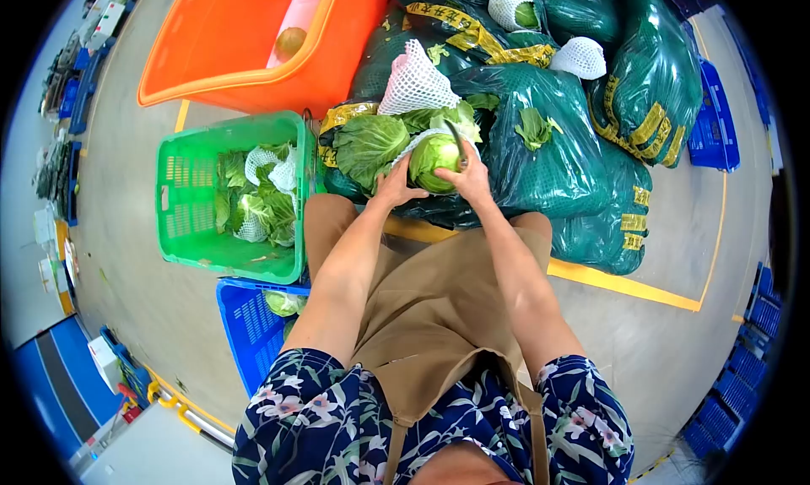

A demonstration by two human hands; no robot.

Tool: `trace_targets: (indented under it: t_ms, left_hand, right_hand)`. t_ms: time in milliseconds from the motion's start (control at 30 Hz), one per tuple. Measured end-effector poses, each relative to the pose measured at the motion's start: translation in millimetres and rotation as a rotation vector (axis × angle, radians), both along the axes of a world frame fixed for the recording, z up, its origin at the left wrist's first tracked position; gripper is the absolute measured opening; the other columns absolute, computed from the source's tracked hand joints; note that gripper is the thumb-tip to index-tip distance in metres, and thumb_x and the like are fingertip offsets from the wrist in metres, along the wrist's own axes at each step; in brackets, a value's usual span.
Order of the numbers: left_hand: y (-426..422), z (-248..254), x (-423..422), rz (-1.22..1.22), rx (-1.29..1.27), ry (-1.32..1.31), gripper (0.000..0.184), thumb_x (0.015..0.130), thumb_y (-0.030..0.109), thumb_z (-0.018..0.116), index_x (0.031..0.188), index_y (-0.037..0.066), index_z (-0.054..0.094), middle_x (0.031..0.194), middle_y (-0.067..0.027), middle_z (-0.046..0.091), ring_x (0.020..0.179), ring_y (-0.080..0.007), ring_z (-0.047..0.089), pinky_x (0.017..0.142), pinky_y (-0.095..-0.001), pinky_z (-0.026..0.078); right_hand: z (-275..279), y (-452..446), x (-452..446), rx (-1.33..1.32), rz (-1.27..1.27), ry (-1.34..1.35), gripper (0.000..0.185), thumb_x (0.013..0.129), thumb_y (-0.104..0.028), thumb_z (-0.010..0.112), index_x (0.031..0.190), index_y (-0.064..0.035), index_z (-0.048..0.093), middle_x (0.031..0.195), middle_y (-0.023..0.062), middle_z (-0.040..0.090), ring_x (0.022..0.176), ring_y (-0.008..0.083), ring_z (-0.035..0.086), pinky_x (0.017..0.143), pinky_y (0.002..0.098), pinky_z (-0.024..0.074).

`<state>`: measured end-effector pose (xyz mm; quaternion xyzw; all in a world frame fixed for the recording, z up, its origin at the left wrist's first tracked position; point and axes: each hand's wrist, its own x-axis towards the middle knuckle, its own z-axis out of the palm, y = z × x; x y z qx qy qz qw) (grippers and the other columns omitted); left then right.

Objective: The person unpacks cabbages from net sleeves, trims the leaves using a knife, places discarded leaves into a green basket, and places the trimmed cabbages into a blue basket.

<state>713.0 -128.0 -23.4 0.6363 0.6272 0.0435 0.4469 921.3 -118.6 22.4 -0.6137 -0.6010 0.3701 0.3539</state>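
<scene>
A round pale green cabbage (432, 166) sits between my two hands, just beyond my knees. My left hand (395, 188) cups its left side, fingers wrapped round it. My right hand (469, 178) grips a small knife (457, 142) whose dark, curved blade points up and away along the cabbage's right side. The right thumb presses on the cabbage, and the knife's handle is hidden in the palm. White foam netting shows behind the cabbage. Loose outer leaves (369, 147) lie to its left, and a foam net sleeve (417, 81) stands just beyond.
Stuffed dark green bags (548, 173) with yellow tape fill the front and right. On the left stand a green crate (173, 253) of leaves and foam nets, an orange bin (219, 84), and a blue crate (245, 329) with cabbage. Another blue crate (715, 122) is far right.
</scene>
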Motion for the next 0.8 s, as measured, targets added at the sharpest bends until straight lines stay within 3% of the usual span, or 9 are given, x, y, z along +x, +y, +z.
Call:
trace_targets:
  t_ms: [67, 100, 267, 367, 500, 600, 667, 700, 800]
  left_hand:
    - [5.1, 15.0, 10.1, -0.008, -0.05, -0.016, 0.125, 0.057, 0.049, 0.084, 0.153, 0.018, 0.01, 0.156, -0.0087, 0.024, 0.142, -0.0293, 0.025, 0.106, -0.0687, 0.014]
    - [7.4, 26.9, 15.1, -0.012, -0.078, -0.026, 0.123, 0.059, 0.051, 0.083, 0.153, 0.018, 0.011, 0.156, -0.0088, 0.024, 0.143, -0.029, 0.025, 0.106, -0.0692, 0.013]
    - [26.4, 21.1, 27.7, 0.1, 0.006, -0.343, 0.095, 0.072, 0.049, 0.075, 0.149, 0.018, 0.028, 0.141, -0.0165, 0.048, 0.127, -0.034, 0.047, 0.103, -0.0374, 0.038]
    - [52.8, 48.3, 31.4, 0.29, 0.159, -0.158, 0.044, 0.079, 0.023, 0.061, 0.123, 0.02, 0.062, 0.105, -0.019, 0.067, 0.098, -0.0359, 0.063, 0.083, -0.0448, 0.05]
    - [99.9, 53.1, 62.7, 0.384, 0.283, -0.053, 0.026, 0.084, 0.022, 0.057, 0.105, 0.01, 0.068, 0.089, -0.0166, 0.069, 0.084, -0.0343, 0.066, 0.073, -0.0457, 0.052]
    - [126.2, 50.2, 91.3, 0.701, -0.06, -0.734, 0.029, 0.091, 0.026, 0.057, 0.099, 0.0, 0.066, 0.078, -0.0122, 0.068, 0.081, -0.019, 0.068, 0.072, -0.0388, 0.052]
    - [124.3, 15.0, 110.2, 0.521, 0.117, -0.754, 0.04, 0.09, 0.03, 0.059, 0.12, 0.004, 0.06, 0.105, -0.0177, 0.067, 0.101, -0.0254, 0.064, 0.088, -0.0361, 0.048]
    - [118.4, 2.0, 118.4, 0.463, 0.203, -0.734, 0.046, 0.089, 0.031, 0.06, 0.127, 0.005, 0.056, 0.116, -0.0196, 0.064, 0.109, -0.0279, 0.061, 0.095, -0.0353, 0.044]
    - [87.5, 21.6, 114.3, 0.28, 0.107, -0.658, 0.077, 0.082, 0.037, 0.067, 0.145, 0.007, 0.032, 0.141, -0.0255, 0.041, 0.131, -0.036, 0.04, 0.108, -0.04, 0.032]
  right_hand:
    - [-24.8, 5.9, 23.5, -0.176, -0.01, 0.232, 0.084, 0.063, -0.025, 0.088, 0.133, 0.0004, 0.049, 0.1, 0.0042, 0.063, 0.089, 0.0139, 0.059, 0.082, 0.0289, 0.0486]
    - [2.5, 7.8, 32.7, -0.247, 0.002, 0.181, 0.081, 0.064, -0.02, 0.088, 0.13, 0.0065, 0.049, 0.113, 0.0127, 0.064, 0.101, 0.0185, 0.062, 0.088, 0.031, 0.049]
    - [-27.8, 15.7, 92.8, -0.36, -0.054, 0.506, 0.063, 0.074, -0.008, 0.078, 0.13, 0.0049, 0.052, 0.105, 0.0042, 0.061, 0.098, 0.0124, 0.056, 0.09, 0.0277, 0.0429]
    - [-12.3, 16.4, 110.4, -0.408, -0.138, 0.524, 0.057, 0.078, -0.009, 0.076, 0.128, 0.0069, 0.053, 0.114, 0.0086, 0.062, 0.103, 0.0158, 0.058, 0.093, 0.0287, 0.0421]
    - [-4.2, 20.1, 107.2, -0.406, -0.188, 0.456, 0.041, 0.075, -0.009, 0.079, 0.108, 0.0063, 0.062, 0.11, 0.0123, 0.064, 0.098, 0.0167, 0.059, 0.092, 0.0309, 0.0449]
    - [11.5, 33.0, 89.8, -0.288, -0.189, 0.391, 0.038, 0.075, -0.012, 0.08, 0.103, 0.0069, 0.064, 0.098, 0.0072, 0.064, 0.086, 0.0118, 0.059, 0.08, 0.027, 0.0458]
    - [32.1, 45.0, 66.9, -0.288, -0.255, 0.377, 0.042, 0.076, -0.015, 0.079, 0.108, 0.0073, 0.063, 0.079, -0.001, 0.061, 0.069, 0.0077, 0.054, 0.068, 0.0241, 0.0438]
    - [15.5, 55.5, 72.9, -0.347, -0.221, 0.262, 0.049, 0.076, -0.022, 0.08, 0.11, 0.0085, 0.064, 0.095, 0.0109, 0.069, 0.084, 0.0146, 0.063, 0.078, 0.0269, 0.0476]
    - [16.1, 78.6, 74.2, -0.449, -0.247, 0.025, 0.04, 0.073, -0.029, 0.082, 0.088, 0.0048, 0.067, 0.081, 0.0083, 0.067, 0.068, 0.0146, 0.061, 0.061, 0.0284, 0.0481]
